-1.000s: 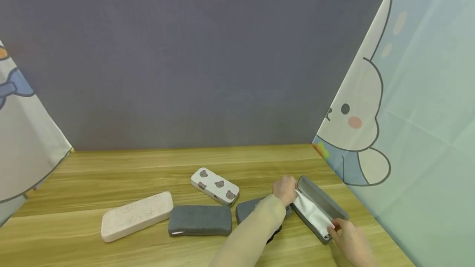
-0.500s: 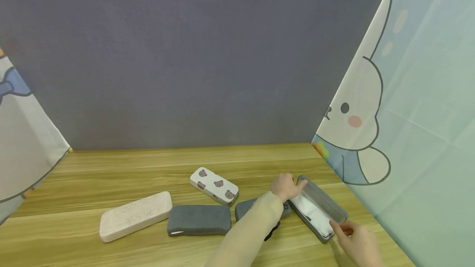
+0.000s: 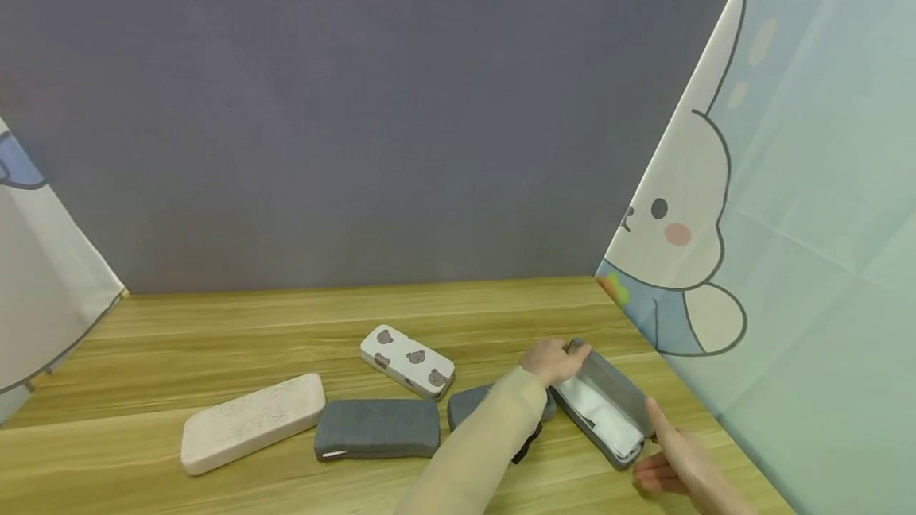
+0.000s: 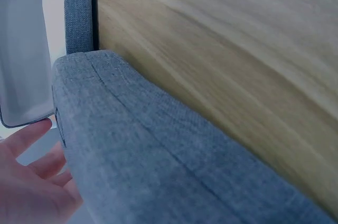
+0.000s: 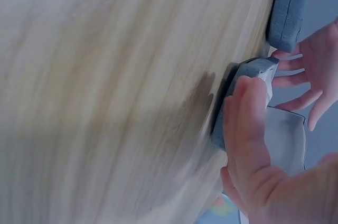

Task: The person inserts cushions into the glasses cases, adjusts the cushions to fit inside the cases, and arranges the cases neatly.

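Observation:
A grey glasses case [image 3: 621,392] lies with its lid raised at the right of the table. Inside it is a folded white cloth [image 3: 604,417]. At the far end of the case my left hand [image 3: 547,362] has its thumb by the lid's end; its fingers are extended in the right wrist view. My right hand [image 3: 676,455] is at the near end, its straight fingers beside the case and its thumb at the lid's corner. A closed dark grey case [image 4: 132,145] fills much of the left wrist view; in the head view my left sleeve partly hides it.
Left of my arm lie a dark grey case [image 3: 377,427], a cream case [image 3: 253,424] and a white case with bear prints [image 3: 408,360]. A black strap [image 3: 528,445] sticks out beside my sleeve. A printed curtain [image 3: 787,261] borders the table on the right.
Both hands have let go of the white cloth, which now lies flatter inside the case. My left thumb has moved to the lid's far end, and my right fingers have straightened beside the near end.

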{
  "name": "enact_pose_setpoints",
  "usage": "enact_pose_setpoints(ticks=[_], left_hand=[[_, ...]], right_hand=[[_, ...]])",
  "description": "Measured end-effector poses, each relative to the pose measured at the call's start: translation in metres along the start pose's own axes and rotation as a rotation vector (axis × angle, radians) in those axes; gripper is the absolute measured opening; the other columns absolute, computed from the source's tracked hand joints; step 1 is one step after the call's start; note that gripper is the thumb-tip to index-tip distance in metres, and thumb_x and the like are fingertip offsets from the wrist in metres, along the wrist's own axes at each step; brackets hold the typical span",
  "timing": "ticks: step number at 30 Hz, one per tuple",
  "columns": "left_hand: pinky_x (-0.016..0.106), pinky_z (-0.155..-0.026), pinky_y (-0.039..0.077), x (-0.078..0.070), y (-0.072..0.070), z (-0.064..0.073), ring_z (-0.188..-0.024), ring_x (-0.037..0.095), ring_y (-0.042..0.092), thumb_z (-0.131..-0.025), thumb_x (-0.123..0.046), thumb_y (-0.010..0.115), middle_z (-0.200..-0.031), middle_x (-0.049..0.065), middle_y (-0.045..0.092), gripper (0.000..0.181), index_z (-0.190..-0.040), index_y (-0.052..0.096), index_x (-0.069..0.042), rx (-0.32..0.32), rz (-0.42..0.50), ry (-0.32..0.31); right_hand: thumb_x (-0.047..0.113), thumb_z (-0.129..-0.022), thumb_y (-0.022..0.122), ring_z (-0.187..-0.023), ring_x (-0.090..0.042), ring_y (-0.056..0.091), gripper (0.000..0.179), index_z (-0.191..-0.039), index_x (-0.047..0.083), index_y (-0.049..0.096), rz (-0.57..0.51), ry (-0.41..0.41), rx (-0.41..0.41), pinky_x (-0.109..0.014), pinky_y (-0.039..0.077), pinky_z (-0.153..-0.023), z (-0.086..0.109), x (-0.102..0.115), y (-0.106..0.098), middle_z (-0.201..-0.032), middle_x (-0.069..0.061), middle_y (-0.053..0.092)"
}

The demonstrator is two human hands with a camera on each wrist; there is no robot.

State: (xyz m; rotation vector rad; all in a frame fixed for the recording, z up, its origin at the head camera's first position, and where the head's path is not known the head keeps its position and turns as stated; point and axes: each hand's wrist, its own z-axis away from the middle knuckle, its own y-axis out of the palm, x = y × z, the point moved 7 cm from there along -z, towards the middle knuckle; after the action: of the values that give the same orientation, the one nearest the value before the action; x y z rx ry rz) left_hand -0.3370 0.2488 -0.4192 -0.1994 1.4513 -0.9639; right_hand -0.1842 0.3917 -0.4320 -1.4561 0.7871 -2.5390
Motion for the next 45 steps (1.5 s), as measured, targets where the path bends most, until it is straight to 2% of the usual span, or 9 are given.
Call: enact_pose_setpoints(ticks=[5,8,12,19,25,36,45], left_hand=[[0.042,-0.102,0.046,0.0,-0.001,0.002,-0.128,0.026,0.052,-0.094,-0.062,0.041,-0.139,0.003,0.056,0.062,-0.138,0.052,-0.02,-0.001,-0.015,-0.013],[0.042,-0.1,0.047,0.001,-0.001,0.001,-0.122,0.025,0.057,-0.093,-0.06,0.044,-0.125,0.002,0.066,0.062,-0.138,0.052,-0.019,0.015,0.022,-0.02],[0.043,-0.099,0.048,0.002,-0.002,0.001,-0.117,0.026,0.06,-0.093,-0.057,0.047,-0.113,0.002,0.07,0.059,-0.137,0.053,-0.018,0.045,0.078,-0.032],[0.047,-0.102,0.045,0.0,-0.005,0.004,-0.125,0.029,0.054,-0.095,-0.049,0.05,-0.136,0.003,0.058,0.052,-0.139,0.051,-0.021,0.098,0.16,-0.026],[0.046,-0.105,0.042,0.0,-0.005,0.007,-0.13,0.028,0.05,-0.096,-0.043,0.049,-0.142,0.002,0.052,0.05,-0.141,0.047,-0.022,0.117,0.161,-0.024],[0.045,-0.109,0.039,-0.001,-0.006,0.004,-0.135,0.027,0.044,-0.096,-0.035,0.052,-0.147,0.001,0.046,0.051,-0.145,0.043,-0.02,0.137,0.153,-0.015],[0.042,-0.098,0.047,0.003,-0.005,0.004,-0.121,0.022,0.055,-0.097,-0.028,0.051,-0.142,0.001,0.051,0.046,-0.142,0.046,-0.018,0.165,0.088,0.017]], right_hand=[[0.063,-0.097,0.02,-0.065,-0.027,0.07,0.098,-0.125,-0.031,0.021,-0.073,0.019,0.044,-0.036,0.059,-0.065,-0.003,-0.001,0.006,-0.078,-0.026,0.065],[0.056,-0.099,0.022,-0.068,-0.028,0.069,0.084,-0.12,-0.025,0.025,-0.131,0.039,0.073,-0.038,0.059,-0.067,-0.004,-0.001,0.008,-0.081,-0.029,0.063],[0.049,-0.1,0.028,-0.071,-0.028,0.069,0.07,-0.114,-0.02,0.024,-0.205,0.073,0.131,-0.038,0.059,-0.07,-0.006,-0.001,0.007,-0.083,-0.031,0.061],[0.044,-0.099,0.033,-0.077,-0.03,0.069,0.064,-0.112,-0.017,0.021,-0.29,0.088,0.241,-0.041,0.059,-0.076,-0.01,-0.005,0.004,-0.086,-0.032,0.061],[0.041,-0.101,0.035,-0.082,-0.03,0.07,0.057,-0.109,-0.013,0.019,-0.316,0.067,0.38,-0.039,0.058,-0.08,-0.012,-0.006,0.006,-0.088,-0.028,0.062],[0.035,-0.099,0.043,-0.082,-0.026,0.068,0.06,-0.114,-0.016,0.016,-0.298,0.054,0.423,-0.037,0.058,-0.082,-0.009,-0.004,0.003,-0.09,-0.025,0.06],[0.028,-0.1,0.044,-0.082,-0.026,0.064,0.059,-0.122,-0.021,0.02,-0.185,0.068,0.357,-0.034,0.057,-0.081,-0.006,-0.003,0.009,-0.091,-0.026,0.059]])
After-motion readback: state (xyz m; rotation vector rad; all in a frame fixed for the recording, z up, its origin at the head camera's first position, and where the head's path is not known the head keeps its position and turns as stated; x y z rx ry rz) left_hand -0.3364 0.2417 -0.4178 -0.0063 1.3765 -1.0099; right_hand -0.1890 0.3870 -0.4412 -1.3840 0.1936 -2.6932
